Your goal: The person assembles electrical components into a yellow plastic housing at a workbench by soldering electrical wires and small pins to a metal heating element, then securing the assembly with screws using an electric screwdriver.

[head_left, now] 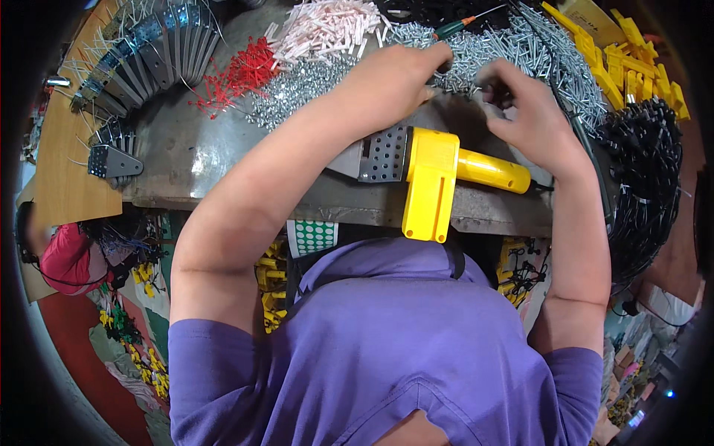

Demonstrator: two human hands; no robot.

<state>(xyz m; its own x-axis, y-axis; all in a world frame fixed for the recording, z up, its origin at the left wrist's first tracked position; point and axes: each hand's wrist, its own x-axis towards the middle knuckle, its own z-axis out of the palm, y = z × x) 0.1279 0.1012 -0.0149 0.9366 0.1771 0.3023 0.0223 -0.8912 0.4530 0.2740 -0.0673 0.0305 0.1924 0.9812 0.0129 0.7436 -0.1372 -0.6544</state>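
Note:
My left hand (394,80) is over the heap of small metal nuts and screws, its fingers bent and partly hidden; what they hold, if anything, I cannot make out. Beside the pile of silver screws (513,56), my right hand (529,111) curls its fingers inward, and their contents cannot be made out either. Between my forearms, at the bench's near edge, lies a yellow plastic tool body (431,175) with a yellow round handle (494,170). A grey perforated metal plate (384,154) is joined to its left side.
Left of my arm stand rows of grey metal plates with wires (160,56). Red small parts (249,70) and pale pink sleeves (327,28) are heaped behind. A green-handled screwdriver (454,28) lies on the screws. Black cables (643,163) and yellow plastic parts (632,67) are piled right.

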